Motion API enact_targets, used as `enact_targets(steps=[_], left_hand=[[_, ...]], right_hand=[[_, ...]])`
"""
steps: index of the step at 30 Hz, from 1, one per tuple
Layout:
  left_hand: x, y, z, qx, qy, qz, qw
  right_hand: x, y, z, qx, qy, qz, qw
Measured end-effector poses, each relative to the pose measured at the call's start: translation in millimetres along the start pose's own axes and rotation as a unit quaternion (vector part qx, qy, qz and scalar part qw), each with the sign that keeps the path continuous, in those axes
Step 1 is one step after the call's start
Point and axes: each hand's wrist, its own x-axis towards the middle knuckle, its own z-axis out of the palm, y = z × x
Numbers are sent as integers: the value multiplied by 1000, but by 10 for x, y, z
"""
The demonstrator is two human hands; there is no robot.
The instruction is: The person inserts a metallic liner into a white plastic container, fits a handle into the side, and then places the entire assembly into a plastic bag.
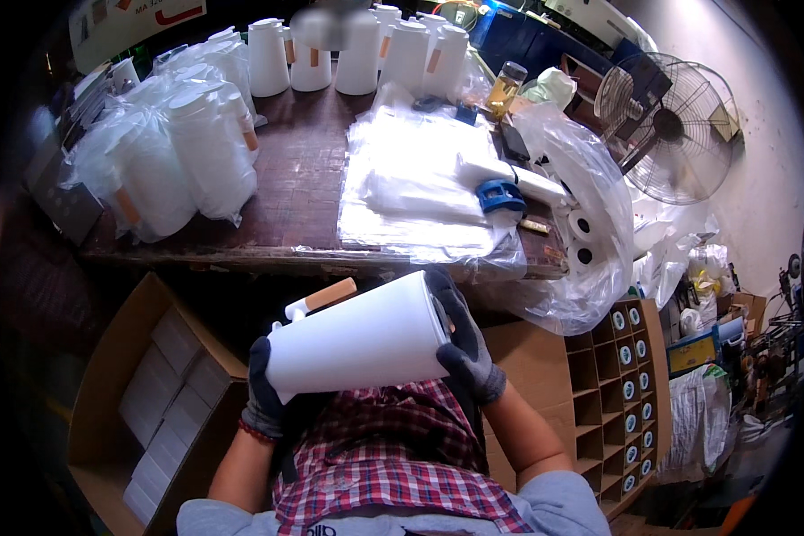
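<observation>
Between my two hands lies a white jug (353, 339), tipped on its side in front of me, with a light wooden handle (323, 297) on its upper side. My gloved left hand (262, 393) is closed round the narrower end, its fingers partly hidden by the jug. At the wider end, my gloved right hand (467, 344) grips the rim of the base, thumb below and fingers above. Dark grey gloves cover both hands. Just beyond, on the table (299, 179), is a stack of clear plastic bags (420, 192).
Bagged jugs (210, 147) stand at the table's left, and several unbagged white jugs (357, 58) line its back. A blue tape dispenser (500, 196) rests on the bags. An open carton with white boxes (165, 411) is at left, a divided carton (585, 393) at right. A fan (670, 125) stands far right.
</observation>
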Motion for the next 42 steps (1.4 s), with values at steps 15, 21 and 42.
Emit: enact_targets(steps=[15,21,42], left_hand=[[-149,-6,39,-93,-34,-253,963],[-167,-136,26,-28,-53,-162,985],[-112,138,156,321,-264,142,899]], right_hand=[[-240,-438,14,-218,-147,-184,947],[37,-500,-271,-156,-184,-140,960],[-215,-504,-85,-248,-170,-144,943]])
